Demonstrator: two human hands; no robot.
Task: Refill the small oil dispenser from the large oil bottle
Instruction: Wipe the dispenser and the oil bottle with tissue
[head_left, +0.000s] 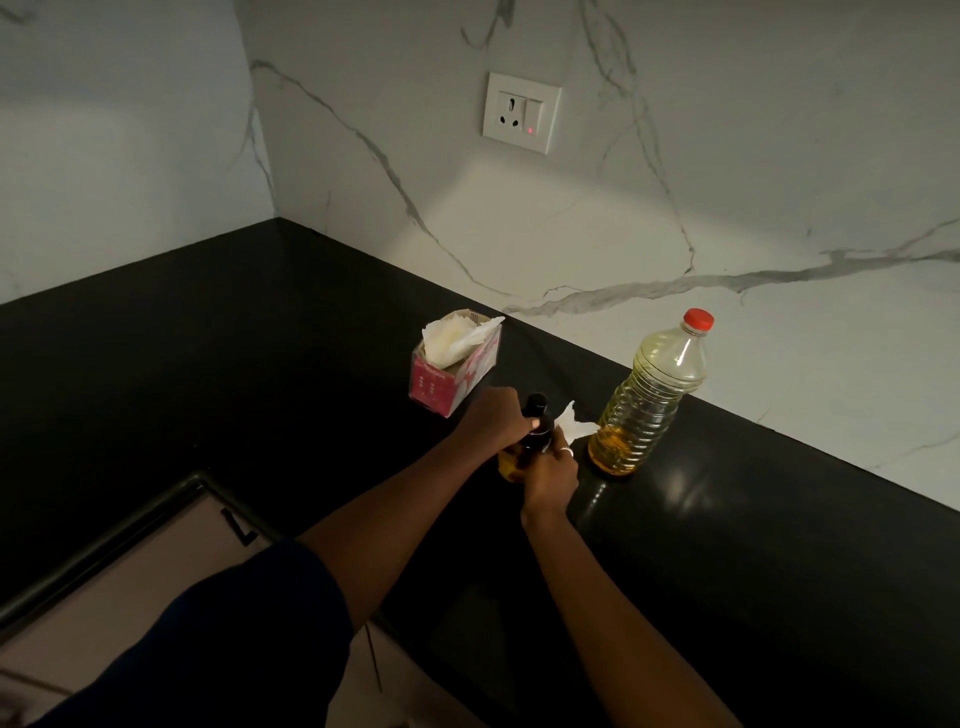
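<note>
Black stone bench (260, 364) below a white marble wall carries the work. Left hand (493, 421) grips the dark top of the small glass oil dispenser (535, 413), which stands near the bench front. Right hand (550, 475) clasps its lower body and pinches a white tissue (574, 427). The large clear plastic oil bottle (649, 400) stands just beside, its red cap (698, 318) on. Both closures being fitted, pouring is probably complete, with only wiping remaining.

A head-worn camera looked forward and down at a black counter (218, 364). It faced the marble wall (727, 156) from nearby.
</note>
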